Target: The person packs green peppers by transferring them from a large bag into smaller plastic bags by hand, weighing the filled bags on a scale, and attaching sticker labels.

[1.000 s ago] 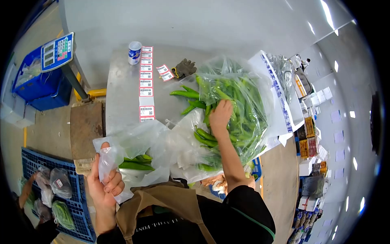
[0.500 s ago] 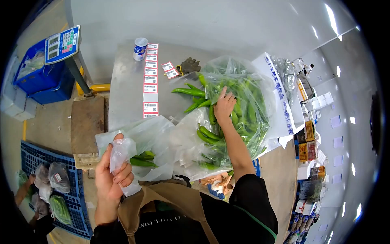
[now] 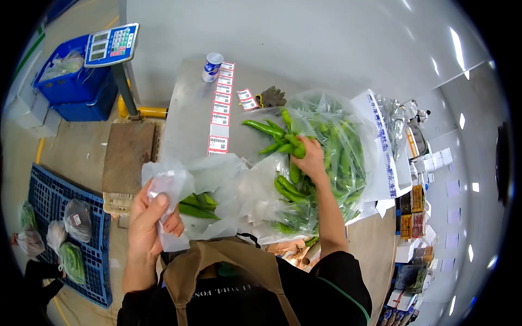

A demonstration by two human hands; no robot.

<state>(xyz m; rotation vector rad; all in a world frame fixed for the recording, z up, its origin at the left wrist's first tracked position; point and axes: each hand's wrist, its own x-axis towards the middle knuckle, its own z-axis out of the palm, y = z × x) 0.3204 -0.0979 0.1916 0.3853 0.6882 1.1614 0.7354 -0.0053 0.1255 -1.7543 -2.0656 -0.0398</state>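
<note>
My left hand [image 3: 145,221] is closed around the gathered edge of a thin plastic bag [image 3: 220,174], which lies toward the table's near side. Several green peppers [image 3: 197,206] rest inside that bag. Over the larger pile, my right hand [image 3: 313,158] has its fingers wrapped round a few long green peppers [image 3: 295,146]. Beneath and beside it a big clear bag [image 3: 372,168] spreads open, full of more peppers. Loose peppers [image 3: 263,127] spill from its left side onto the metal table [image 3: 187,119]. The right fingertips are partly hidden by the peppers.
A strip of printed labels [image 3: 221,103], a can [image 3: 212,67], a dark glove [image 3: 272,96] and two loose labels [image 3: 247,99] lie farther back. Left of the table stand a scale display [image 3: 111,45], blue bins [image 3: 68,73] and a blue pallet [image 3: 49,190] with bagged produce.
My right hand has gone from resting on the pile with fingers outstretched to gripping a few peppers. My left hand still holds the bag. The whole view has shifted slightly.
</note>
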